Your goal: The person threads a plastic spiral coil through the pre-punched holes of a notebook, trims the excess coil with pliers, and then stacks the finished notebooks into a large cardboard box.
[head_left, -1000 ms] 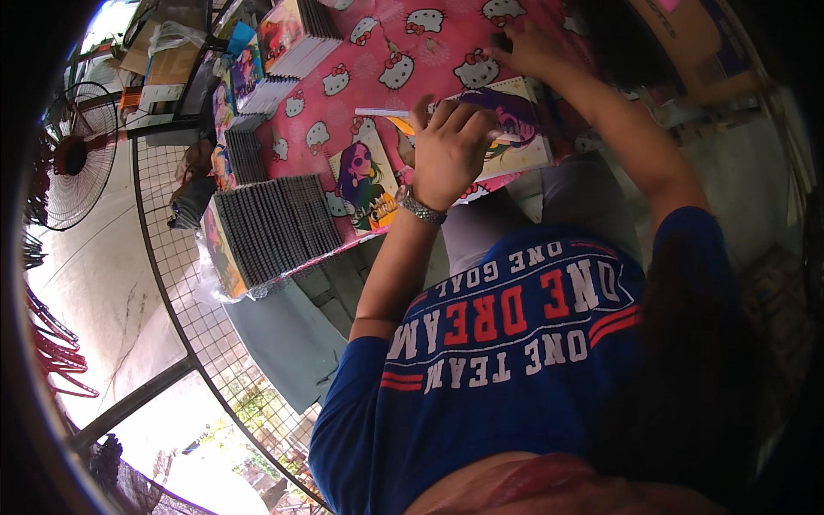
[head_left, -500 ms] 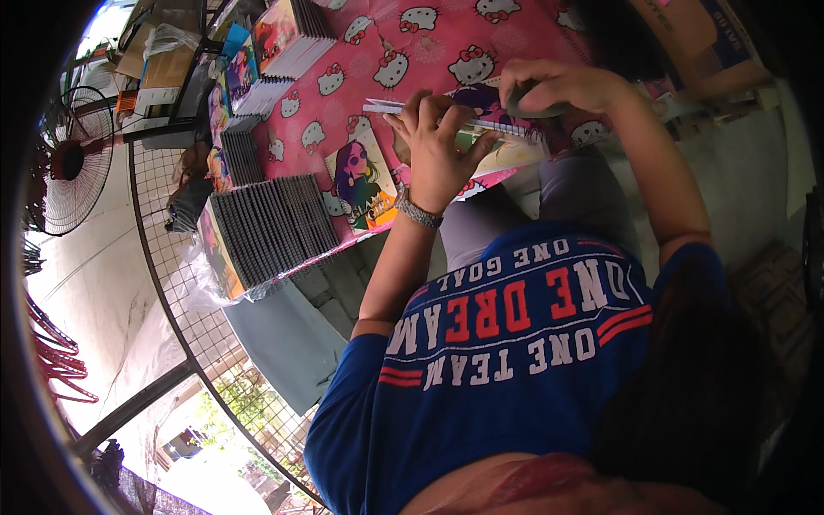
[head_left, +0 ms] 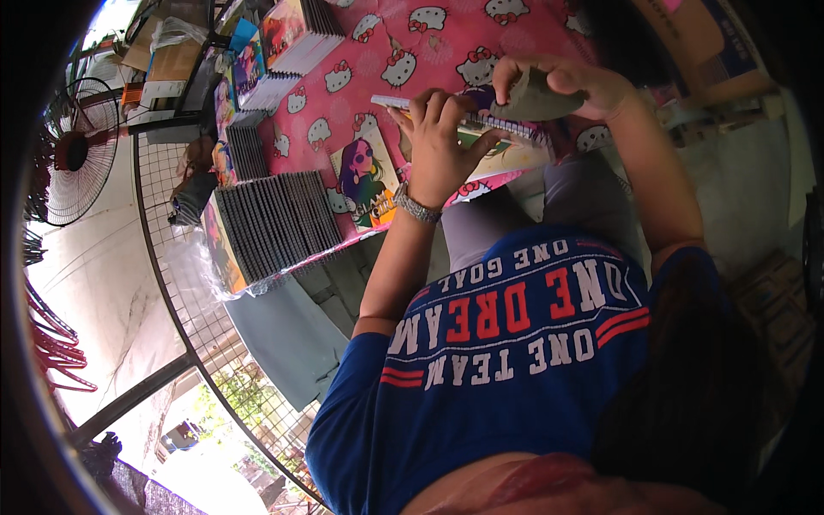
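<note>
My left hand (head_left: 442, 142), with a watch on its wrist, grips a spiral-bound notebook (head_left: 524, 130) tilted up on its edge, its coil side toward me. My right hand (head_left: 592, 84) pinches a flat, grey-green piece (head_left: 539, 96) with a curved edge, just above the notebook's coil. What kind of piece it is, I cannot make out. Beneath the raised notebook lies another illustrated cover (head_left: 511, 156), partly hidden. To the left of my left hand, a notebook with a long-haired figure in sunglasses (head_left: 362, 176) lies flat on the table.
A pink table cover (head_left: 446, 45) with cartoon cats lies under the work. Stacks of spiral notebooks (head_left: 279, 221) line the left edge, with more stacks (head_left: 300, 36) farther back. A cardboard box (head_left: 695, 43) stands at the far right; a fan (head_left: 73, 154) is at the left.
My right hand has turned and lifted slightly, so more of the grey-green piece shows. The left hand keeps its hold on the notebook. The whole view has shifted a little.
</note>
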A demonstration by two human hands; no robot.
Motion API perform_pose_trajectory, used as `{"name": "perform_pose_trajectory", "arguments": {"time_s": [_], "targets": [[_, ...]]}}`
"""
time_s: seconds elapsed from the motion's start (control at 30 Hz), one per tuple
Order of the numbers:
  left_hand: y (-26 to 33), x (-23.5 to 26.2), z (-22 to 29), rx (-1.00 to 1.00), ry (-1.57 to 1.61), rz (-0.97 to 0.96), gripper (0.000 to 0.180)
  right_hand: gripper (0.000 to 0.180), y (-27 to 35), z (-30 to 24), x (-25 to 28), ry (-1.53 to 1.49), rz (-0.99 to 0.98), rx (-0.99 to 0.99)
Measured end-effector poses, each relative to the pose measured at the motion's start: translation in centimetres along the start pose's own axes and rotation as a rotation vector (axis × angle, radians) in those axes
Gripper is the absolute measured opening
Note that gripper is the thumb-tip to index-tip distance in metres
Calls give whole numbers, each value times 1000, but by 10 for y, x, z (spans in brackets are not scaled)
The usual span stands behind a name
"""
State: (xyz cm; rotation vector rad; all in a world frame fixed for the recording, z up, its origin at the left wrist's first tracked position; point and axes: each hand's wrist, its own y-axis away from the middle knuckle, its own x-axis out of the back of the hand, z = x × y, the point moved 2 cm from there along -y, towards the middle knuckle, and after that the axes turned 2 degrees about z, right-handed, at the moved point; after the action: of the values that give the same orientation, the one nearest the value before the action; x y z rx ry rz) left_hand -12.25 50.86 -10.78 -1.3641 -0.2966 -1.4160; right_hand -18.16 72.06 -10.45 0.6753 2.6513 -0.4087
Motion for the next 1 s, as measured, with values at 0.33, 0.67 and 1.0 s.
{"name": "perform_pose_trajectory", "arguments": {"time_s": [0.33,0.67,1.0], "targets": [[0,0,0,48,11,20,48,47,-14,8,8,693,142,-196],[-4,17,-36,38,9,19,46,56,-43,0,-3,118,-14,-7],[-3,10,-19,72,63,3,50,51,-39,7,9,527,102,-246]]}}
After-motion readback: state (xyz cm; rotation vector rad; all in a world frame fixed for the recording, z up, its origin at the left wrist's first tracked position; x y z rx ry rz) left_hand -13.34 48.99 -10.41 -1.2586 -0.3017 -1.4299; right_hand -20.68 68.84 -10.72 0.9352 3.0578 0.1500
